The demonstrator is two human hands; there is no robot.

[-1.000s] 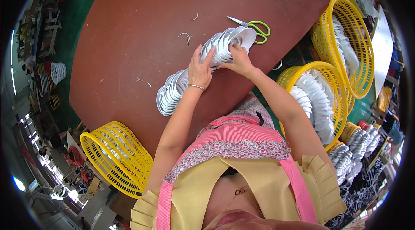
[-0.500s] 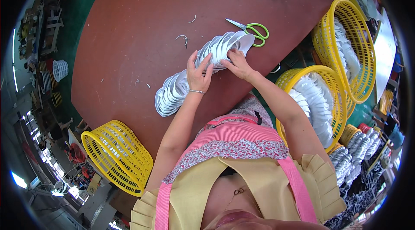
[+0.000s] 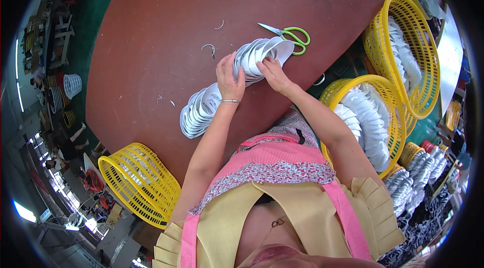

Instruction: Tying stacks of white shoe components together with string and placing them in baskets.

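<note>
The left hand [image 3: 230,79], near the middle of the frame, has its fingers loosely curved and its thumb apart, cupped against the left end of a nested stack of white pieces [image 3: 250,57]. The right hand [image 3: 275,75] has bent fingers at the stack's near side, towards its right end; whether they pinch a rim or only press, I cannot tell. The stack lies tilted between the hands, just above the frame's centre, its open end facing right.

The step in hand looks like steadying and evening up these nested pieces. To shift the stack as one, a move calls for light pressure from both ends, since the thin layers could slide apart.

A second white stack [image 3: 199,110] lies just left of the left wrist, limiting a sweep that way. Scissors [image 3: 284,31] lie just beyond the stack's right end, so there is little room there. A curved scrap [image 3: 210,49] lies to the upper left of the left hand, and the wider part of the table [image 3: 146,36] stretches left.

The table's right edge runs diagonally near the right forearm. Past it, at the right of the frame, stand yellow baskets [image 3: 402,116] holding white pieces; another yellow basket [image 3: 146,182] stands at the lower left.
</note>
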